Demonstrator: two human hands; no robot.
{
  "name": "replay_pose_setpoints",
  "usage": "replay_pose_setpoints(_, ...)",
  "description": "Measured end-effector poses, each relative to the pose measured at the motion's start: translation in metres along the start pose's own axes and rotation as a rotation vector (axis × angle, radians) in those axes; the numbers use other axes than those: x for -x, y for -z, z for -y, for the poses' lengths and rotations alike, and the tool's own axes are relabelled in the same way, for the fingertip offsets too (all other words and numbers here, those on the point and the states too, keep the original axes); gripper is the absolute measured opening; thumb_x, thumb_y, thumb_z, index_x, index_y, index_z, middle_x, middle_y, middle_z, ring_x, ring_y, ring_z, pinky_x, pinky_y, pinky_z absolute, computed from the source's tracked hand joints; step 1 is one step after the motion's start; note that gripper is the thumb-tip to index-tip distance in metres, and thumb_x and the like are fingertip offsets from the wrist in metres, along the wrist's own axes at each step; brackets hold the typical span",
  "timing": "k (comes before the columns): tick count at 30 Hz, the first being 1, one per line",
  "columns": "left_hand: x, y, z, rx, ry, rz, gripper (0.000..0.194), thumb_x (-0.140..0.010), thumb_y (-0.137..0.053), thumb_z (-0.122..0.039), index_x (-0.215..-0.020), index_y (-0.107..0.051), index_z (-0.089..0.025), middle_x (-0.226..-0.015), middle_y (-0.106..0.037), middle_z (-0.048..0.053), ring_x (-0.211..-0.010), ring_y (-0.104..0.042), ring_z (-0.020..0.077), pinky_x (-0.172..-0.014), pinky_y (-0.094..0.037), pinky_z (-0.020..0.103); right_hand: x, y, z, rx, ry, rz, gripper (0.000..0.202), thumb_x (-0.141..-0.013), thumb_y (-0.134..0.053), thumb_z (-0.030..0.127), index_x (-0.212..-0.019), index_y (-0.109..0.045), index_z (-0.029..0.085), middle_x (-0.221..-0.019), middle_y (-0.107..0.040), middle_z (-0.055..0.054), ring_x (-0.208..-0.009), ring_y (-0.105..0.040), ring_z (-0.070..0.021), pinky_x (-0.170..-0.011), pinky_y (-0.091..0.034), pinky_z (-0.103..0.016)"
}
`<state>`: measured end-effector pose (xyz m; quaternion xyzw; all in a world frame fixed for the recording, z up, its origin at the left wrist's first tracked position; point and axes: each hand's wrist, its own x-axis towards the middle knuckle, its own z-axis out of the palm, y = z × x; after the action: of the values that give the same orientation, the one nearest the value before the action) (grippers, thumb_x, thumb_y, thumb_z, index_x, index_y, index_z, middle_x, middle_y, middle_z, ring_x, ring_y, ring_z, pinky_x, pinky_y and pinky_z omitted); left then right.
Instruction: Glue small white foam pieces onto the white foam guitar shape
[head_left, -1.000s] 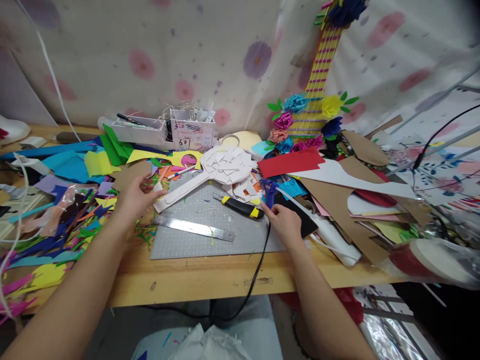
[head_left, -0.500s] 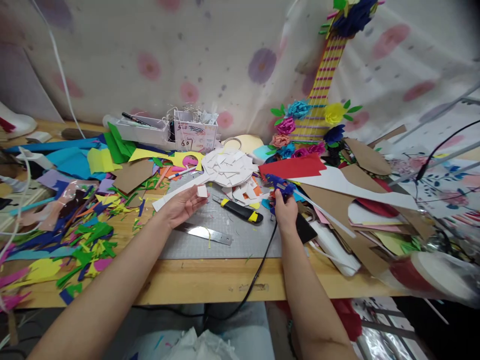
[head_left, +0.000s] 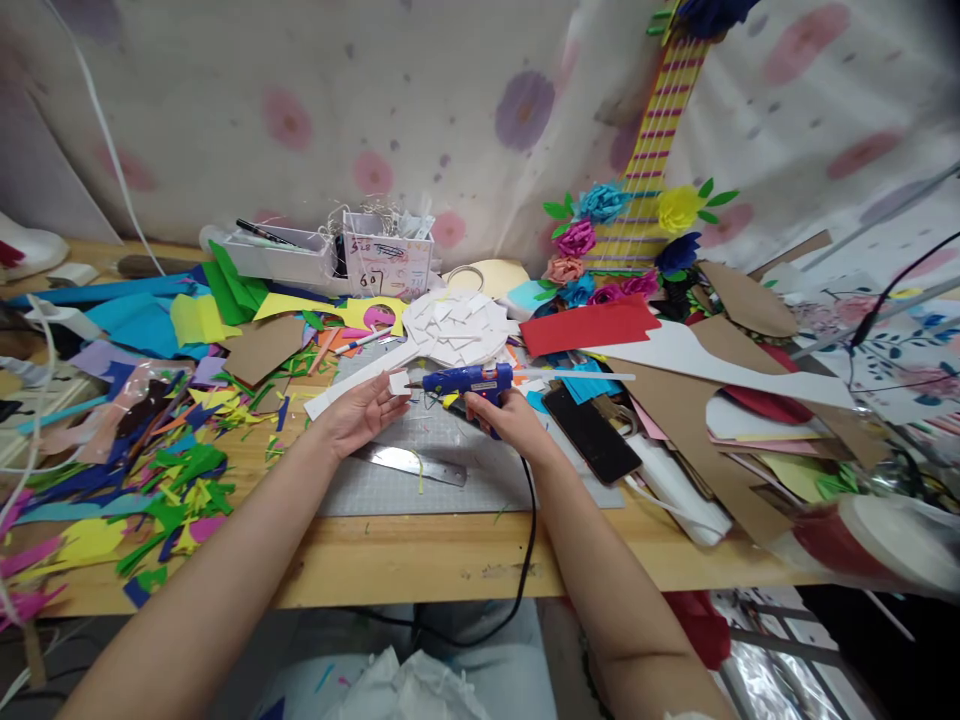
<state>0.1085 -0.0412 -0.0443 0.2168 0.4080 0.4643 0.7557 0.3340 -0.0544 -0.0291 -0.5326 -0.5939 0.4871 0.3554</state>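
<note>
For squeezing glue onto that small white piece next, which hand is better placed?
Likely the right hand: it grips the blue glue gun, whose nozzle points at the small white piece. The left hand is occupied holding that piece.

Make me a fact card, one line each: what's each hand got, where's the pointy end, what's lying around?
Left hand: holds small white piece
Right hand: grips blue glue gun
Nozzle: close to the white piece; touching or not, unclear
On gray mat: metal ruler
Beyond the hands: round white shape
Right of the right hand: black phone
</note>
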Motion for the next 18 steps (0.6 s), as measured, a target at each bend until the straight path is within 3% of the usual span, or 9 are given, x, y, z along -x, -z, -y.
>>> replay_pose_setpoints(8, 0.0001, -0.0004, -0.0013, 0.011, 0.000, 0.020, 0.029, -0.079, -0.068, -0.023, -0.106, -0.064, -0.014, -0.092, -0.071, 0.007, -0.079, -0.067, 0.0137, -0.076, -0.056, 0.024, -0.0029, -0.0040, -0.0037, 0.050, 0.006, 0.034, 0.046, -0.069, -0.059, 0.063, -0.060, -0.051, 0.019, -0.048, -0.047, 0.003, -0.043, -0.041, -0.0088, -0.043, -0.032, -0.024)
replay_pose_setpoints(18, 0.0041, 0.0000, -0.0021, -0.016, 0.033, 0.054, 0.029, -0.079, -0.068, -0.026, -0.105, -0.064, -0.013, -0.092, -0.070, 0.008, -0.077, -0.066, 0.0141, -0.077, -0.055, 0.027, -0.0031, 0.0003, 0.0004, 0.113, 0.024, -0.097, 0.038, -0.071, -0.059, 0.058, -0.070, -0.057, 0.020, -0.048, -0.047, 0.003, -0.047, -0.043, -0.0116, -0.047, -0.036, -0.025)
